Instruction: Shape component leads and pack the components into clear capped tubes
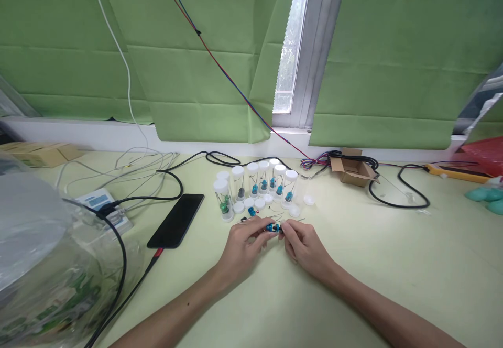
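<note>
Between both hands is a small blue, black and white piece (273, 227); its kind is too small to make out. My left hand (247, 240) pinches its left side between thumb and fingers. At its right end, the closed fingers of my right hand (304, 243) grip it too, partly hiding it. Just beyond lie a loose blue piece (252, 211) and thin wire pieces (277, 215). Behind them stand several clear tubes with white caps (238, 183), holding small blue, green or dark figures with thin wires. Loose white caps (260, 203) lie in front of the tubes.
A black phone (176, 221) with a cable lies left of the tubes. Farther left are a white device (102, 209), tangled cables and a large plastic bag (43, 264). A small open cardboard box (352, 169) and a black cable (404, 204) are at the back right.
</note>
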Demonstrator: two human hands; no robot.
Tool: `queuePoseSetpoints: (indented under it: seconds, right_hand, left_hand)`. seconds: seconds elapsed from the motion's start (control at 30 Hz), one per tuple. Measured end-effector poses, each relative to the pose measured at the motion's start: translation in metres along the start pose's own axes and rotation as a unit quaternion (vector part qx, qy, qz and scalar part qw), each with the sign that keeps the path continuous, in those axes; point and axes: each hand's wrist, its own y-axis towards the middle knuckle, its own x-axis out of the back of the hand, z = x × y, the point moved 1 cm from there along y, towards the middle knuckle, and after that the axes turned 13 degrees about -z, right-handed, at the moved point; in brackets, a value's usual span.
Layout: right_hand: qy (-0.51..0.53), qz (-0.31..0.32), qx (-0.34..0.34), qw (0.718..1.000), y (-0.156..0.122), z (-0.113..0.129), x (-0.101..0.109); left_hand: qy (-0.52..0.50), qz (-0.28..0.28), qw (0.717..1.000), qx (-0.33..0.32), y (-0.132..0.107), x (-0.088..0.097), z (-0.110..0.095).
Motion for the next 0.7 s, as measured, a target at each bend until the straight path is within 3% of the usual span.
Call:
queuePoseSetpoints:
  seconds: [0.17,0.43,0.7]
  right_hand:
    - [-0.001,-0.004,0.0,1.0,0.0003,0.0015,-0.0002]
    - [0.032,0.014,0.007,0.999,-0.0001,0.0041,0.0043]
    - [0.044,0.028,0.015,0.998,-0.0029,0.0043,0.0033]
  left_hand:
    - [0.006,-0.015,0.999,-0.033,-0.0002,-0.0003,-0.0001]
    - [-0.043,-0.053,0.998,-0.01,-0.0022,0.0007,0.0015]
    - [-0.061,-0.047,0.997,0.013,-0.0019,-0.0002,0.0006]
